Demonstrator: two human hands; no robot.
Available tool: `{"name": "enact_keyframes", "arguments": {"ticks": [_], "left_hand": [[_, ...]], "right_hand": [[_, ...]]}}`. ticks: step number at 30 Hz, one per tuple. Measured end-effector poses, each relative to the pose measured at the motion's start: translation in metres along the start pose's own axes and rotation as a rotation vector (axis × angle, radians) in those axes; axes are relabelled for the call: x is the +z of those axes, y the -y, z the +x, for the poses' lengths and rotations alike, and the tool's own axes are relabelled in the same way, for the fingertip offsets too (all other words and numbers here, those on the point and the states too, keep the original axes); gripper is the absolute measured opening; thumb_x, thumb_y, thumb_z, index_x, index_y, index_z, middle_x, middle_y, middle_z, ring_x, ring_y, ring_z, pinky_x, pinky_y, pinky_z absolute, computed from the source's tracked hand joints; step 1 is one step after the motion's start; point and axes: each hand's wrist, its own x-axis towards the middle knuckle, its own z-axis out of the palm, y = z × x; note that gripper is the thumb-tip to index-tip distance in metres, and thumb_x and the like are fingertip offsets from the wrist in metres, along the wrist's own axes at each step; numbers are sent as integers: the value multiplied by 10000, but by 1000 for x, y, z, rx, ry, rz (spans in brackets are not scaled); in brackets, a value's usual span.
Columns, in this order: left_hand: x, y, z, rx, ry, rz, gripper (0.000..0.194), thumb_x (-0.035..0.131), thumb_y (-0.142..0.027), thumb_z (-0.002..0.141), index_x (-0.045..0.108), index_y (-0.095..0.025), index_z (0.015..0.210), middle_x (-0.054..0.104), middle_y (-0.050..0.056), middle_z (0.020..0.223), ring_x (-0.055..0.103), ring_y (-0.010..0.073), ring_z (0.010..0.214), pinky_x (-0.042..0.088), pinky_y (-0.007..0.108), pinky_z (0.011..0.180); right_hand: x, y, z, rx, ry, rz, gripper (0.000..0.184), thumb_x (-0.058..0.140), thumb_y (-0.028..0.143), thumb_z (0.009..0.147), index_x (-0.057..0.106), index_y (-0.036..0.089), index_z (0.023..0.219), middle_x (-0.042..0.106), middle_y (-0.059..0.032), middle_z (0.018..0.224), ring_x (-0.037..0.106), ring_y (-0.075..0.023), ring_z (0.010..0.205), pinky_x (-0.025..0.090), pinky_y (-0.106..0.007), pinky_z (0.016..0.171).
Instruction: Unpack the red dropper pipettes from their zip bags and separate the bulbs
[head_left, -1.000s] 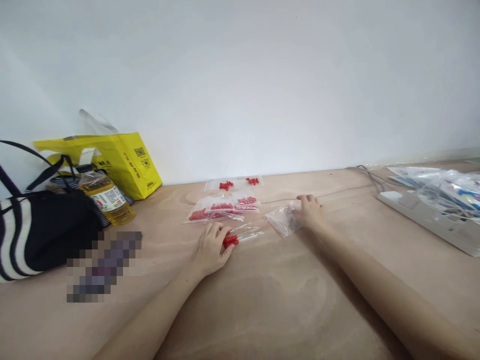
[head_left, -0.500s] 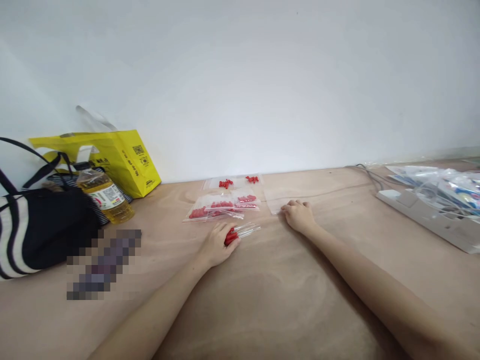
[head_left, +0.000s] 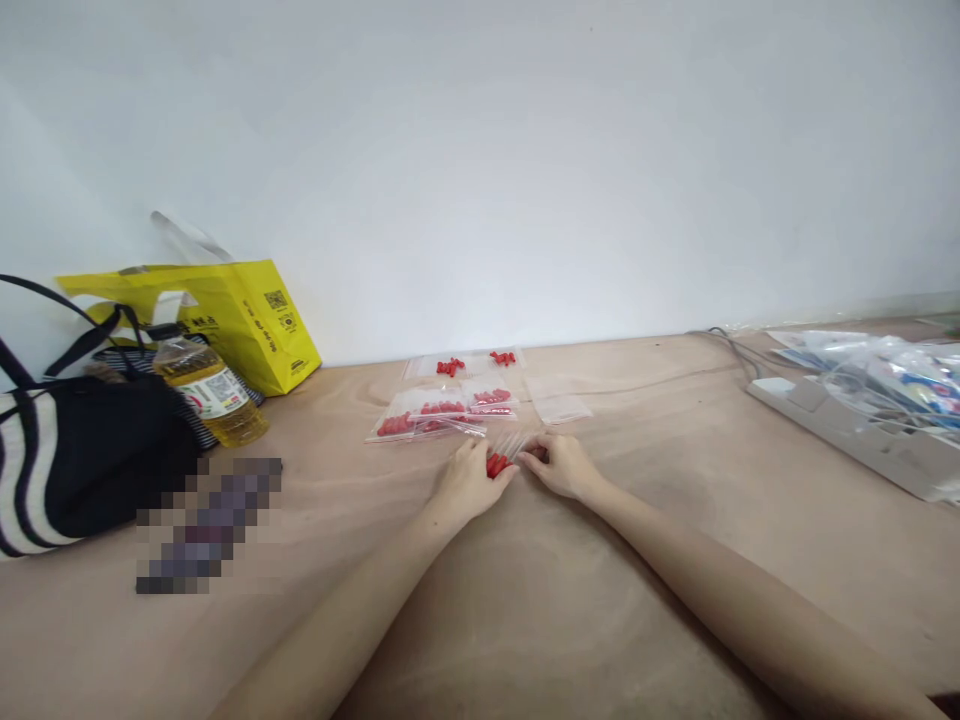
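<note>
My left hand (head_left: 466, 482) is closed around a bunch of thin clear sticks with red ends (head_left: 496, 464), which look like droppers. The red parts show between its thumb and fingers, and the clear lengths point up and right. My right hand (head_left: 561, 463) has its fingers curled in at the clear tips of that bunch, pinching or pressing them. Just beyond my hands, several zip bags (head_left: 442, 412) with red pieces inside overlap each other. A flat clear bag (head_left: 559, 402) with nothing red in it lies behind my right hand.
Farther back, near the wall, lie two small heaps of red pieces (head_left: 451, 367) on clear bags. At the left stand a yellow bag (head_left: 259, 320), an oil bottle (head_left: 217, 395) and a black bag (head_left: 97, 465). A white box (head_left: 847, 440) and plastic packages (head_left: 892, 370) sit at the right.
My right hand has left the flat clear bag and come left and nearer, to the tips of the clear sticks. My left hand has shifted right with the red-ended bunch.
</note>
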Motion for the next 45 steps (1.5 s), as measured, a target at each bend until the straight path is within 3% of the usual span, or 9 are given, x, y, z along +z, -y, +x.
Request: {"name": "enact_keyframes", "arguments": {"ticks": [6,11,14,18,22,28,34,40,45], "left_hand": [[5,-21,11,-44,108,-219,255,607,-402,648,537,-164,706,600,34,688,574,187,667,440,296,602],[9,-13,9,-129,149,-496,427,633,-416,632,543,-150,954,640,39,811,592,159,682,474,270,614],[4,3,11,-37,-11,-344,344,564,-395,710,558,-151,953,627,55,849,576,175,746,464,307,698],[-10,25,28,170,-241,100,202,469,-282,782,595,-174,898,586,81,911,497,242,926,374,396,834],[-16,31,52,201,-229,304,212,459,-255,784,605,-194,926,559,95,974,460,272,967,340,428,830],[-9,24,78,227,-148,331,180,508,-228,750,619,-189,886,572,88,951,490,253,945,352,383,824],[-2,25,88,135,-98,348,154,457,-156,775,607,-170,742,592,76,763,558,218,774,400,330,691],[-11,21,96,52,-242,327,229,307,-169,857,524,-140,922,581,109,885,543,230,858,415,325,681],[-17,24,69,185,-258,291,237,285,-182,869,513,-161,928,585,97,901,542,217,896,429,313,723]], "right_hand": [[-1,-4,7,40,-40,-145,271,418,353,818,647,212,852,595,-66,803,540,-180,807,369,-265,702],[-1,-9,12,96,-61,-137,298,371,346,847,621,219,946,585,-60,808,534,-172,817,363,-263,709],[-4,-11,5,81,-85,-88,346,418,435,817,588,208,1016,581,-62,882,527,-176,852,366,-270,726],[-7,-9,-8,-46,-95,-77,529,531,573,689,543,216,1080,537,-78,999,480,-217,959,348,-327,783],[-6,-1,-10,-203,-53,-175,635,570,607,630,491,261,1157,491,-89,1089,439,-242,993,317,-373,804],[-8,-1,3,-404,-43,-321,410,449,528,784,528,310,1122,489,-80,1147,409,-237,1024,273,-385,834],[-11,-12,6,-402,-64,-337,415,456,517,786,535,270,1110,526,-84,1091,430,-224,975,278,-365,815],[-9,-9,-1,-376,-143,-277,344,445,469,808,569,240,1032,553,-73,1029,452,-201,927,270,-335,786],[-9,-1,-7,-272,-269,-291,243,439,384,816,581,202,890,594,-57,843,466,-191,811,246,-322,729]]}}
